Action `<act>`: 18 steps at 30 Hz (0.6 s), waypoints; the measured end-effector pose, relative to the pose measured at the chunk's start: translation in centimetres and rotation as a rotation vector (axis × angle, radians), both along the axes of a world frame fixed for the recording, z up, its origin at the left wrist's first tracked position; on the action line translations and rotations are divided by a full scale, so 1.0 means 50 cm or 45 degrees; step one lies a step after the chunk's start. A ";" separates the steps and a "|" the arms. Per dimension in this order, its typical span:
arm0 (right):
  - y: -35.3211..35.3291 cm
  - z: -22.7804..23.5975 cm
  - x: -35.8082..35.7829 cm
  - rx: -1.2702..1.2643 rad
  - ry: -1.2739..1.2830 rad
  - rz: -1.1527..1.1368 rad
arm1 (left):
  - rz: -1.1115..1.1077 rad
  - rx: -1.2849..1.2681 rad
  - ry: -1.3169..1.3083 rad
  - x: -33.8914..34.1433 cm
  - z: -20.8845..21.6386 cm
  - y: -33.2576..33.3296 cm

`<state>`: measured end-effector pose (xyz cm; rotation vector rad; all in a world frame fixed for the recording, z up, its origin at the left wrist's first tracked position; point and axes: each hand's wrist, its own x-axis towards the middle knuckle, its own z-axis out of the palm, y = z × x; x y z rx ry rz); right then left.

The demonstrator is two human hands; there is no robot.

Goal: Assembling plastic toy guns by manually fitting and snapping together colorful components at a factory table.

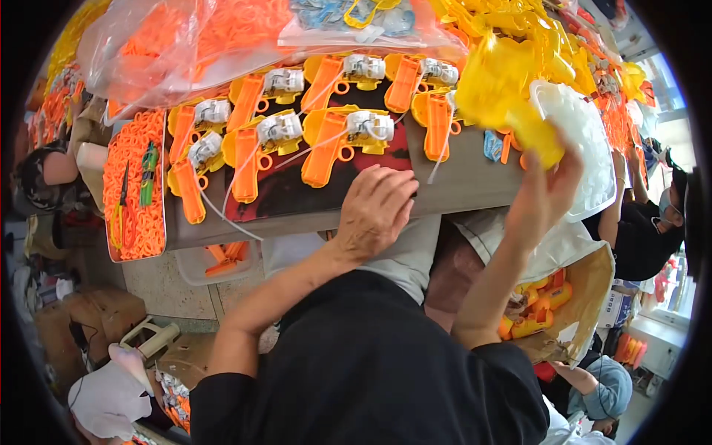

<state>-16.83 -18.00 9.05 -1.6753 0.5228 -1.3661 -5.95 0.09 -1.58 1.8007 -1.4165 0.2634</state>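
My right hand (547, 185) is raised at the table's right side, its fingers closed on a yellow plastic shell (538, 141), which is blurred by motion. More yellow plastic (493, 78) shows just beyond it, also smeared. My left hand (377, 208) rests at the table's front edge with nothing visible in it, fingers loosely bent and lying on the dark mat. Beyond that hand, half-assembled toy guns (324, 148) lie in two rows, with orange grips, yellow shells, white mechanisms and pale wires. One more toy gun (437, 126) lies near the right hand.
A tray of orange rings (133, 222) stands at left, with yellow-handled scissors (119, 219) and a green tool (149, 174) on it. Bags of orange parts (245, 30) and a yellow heap (549, 37) line the back. A white plastic tray (575, 126) and an open box (586, 311) are at right.
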 end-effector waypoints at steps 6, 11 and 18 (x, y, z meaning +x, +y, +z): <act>0.231 -0.172 -0.087 -0.469 0.321 0.058 | -0.079 -0.367 1.657 -0.011 0.038 0.098; 0.284 -0.188 -0.082 -0.588 0.210 0.811 | -0.172 -0.091 1.757 0.040 0.032 0.168; 0.187 -0.118 -0.047 -0.483 0.657 0.348 | 0.046 0.101 1.171 0.077 0.012 0.169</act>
